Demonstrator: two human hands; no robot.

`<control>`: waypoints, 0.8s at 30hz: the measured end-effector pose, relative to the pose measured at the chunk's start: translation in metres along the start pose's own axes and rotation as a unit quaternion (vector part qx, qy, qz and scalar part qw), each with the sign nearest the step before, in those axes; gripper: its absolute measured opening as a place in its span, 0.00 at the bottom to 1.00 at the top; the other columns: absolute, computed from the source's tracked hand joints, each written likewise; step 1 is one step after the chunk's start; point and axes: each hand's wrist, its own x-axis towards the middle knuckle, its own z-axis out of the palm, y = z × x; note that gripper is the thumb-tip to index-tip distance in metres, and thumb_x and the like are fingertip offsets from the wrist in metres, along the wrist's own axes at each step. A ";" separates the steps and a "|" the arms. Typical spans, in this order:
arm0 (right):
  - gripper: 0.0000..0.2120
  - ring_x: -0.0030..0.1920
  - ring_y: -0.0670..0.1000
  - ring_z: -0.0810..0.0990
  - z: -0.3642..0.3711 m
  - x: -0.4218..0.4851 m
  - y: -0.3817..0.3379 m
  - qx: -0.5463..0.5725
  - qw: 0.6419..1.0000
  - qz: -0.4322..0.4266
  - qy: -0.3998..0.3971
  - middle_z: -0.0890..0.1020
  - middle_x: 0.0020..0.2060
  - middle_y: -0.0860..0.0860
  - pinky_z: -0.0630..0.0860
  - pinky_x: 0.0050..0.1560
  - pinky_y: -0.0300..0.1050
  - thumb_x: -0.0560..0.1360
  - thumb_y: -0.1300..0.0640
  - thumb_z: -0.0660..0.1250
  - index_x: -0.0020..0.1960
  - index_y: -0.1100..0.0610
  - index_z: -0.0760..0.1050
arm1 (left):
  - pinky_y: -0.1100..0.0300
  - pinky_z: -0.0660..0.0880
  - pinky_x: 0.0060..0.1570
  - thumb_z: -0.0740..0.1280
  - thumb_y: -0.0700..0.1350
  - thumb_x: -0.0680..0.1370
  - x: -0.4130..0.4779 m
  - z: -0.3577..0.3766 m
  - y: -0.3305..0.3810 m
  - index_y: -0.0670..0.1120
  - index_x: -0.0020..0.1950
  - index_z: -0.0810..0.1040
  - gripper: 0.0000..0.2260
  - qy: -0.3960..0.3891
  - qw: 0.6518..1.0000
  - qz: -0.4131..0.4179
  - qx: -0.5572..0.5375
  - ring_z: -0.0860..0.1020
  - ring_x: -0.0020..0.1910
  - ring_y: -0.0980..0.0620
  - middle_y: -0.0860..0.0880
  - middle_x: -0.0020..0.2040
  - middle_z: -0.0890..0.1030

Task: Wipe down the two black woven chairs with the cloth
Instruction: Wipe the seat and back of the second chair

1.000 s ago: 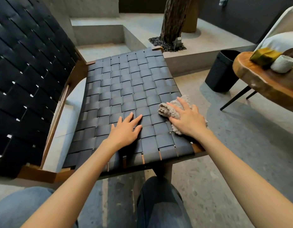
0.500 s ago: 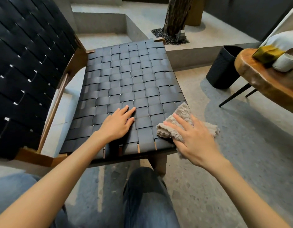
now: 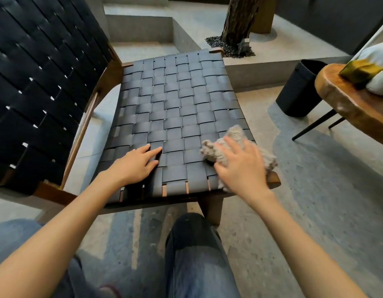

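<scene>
Fingers (image 3: pixel 231 146) of the right hand (image 3: pixel 242 166) lie spread and nearly straight on top of the cloth (image 3: pixel 236 133). They press it down and do not grip it. The cloth, a beige fluffy rag bunched under the palm, sits on the near right corner of the chair seat (image 3: pixel 175 100). One edge of it hangs past the wooden frame corner (image 3: pixel 274 181).

The left hand (image 3: pixel 134 164) rests flat on the weave near the seat's near edge, fingers extended and holding nothing. It appears to serve as a brace.

Governing relation: the seat's long axis runs away from the person, toward the tree trunk (image 3: pixel 240 20). Nearly all of the woven surface therefore lies ahead and to the left of the cloth. Only the right hand is on the cloth, so the next stroke probably calls for a push forward along that axis, or a sweep left toward the bracing hand.

The woven backrest (image 3: pixel 42 87) rises at the left. A black bin (image 3: pixel 300 91) and a wooden table (image 3: pixel 354 104) stand to the right, well apart from the seat. A second chair cannot be identified.
</scene>
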 end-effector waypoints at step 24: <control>0.26 0.76 0.63 0.44 0.042 0.024 -0.168 0.011 0.970 -0.215 -0.110 0.52 0.78 0.48 0.40 0.75 0.58 0.80 0.43 0.51 0.77 0.43 0.53 | 0.49 0.67 0.67 0.60 0.45 0.81 -0.050 -0.004 -0.078 0.47 0.74 0.65 0.21 0.133 0.984 -0.107 -0.053 0.67 0.70 0.45 0.46 0.72 0.68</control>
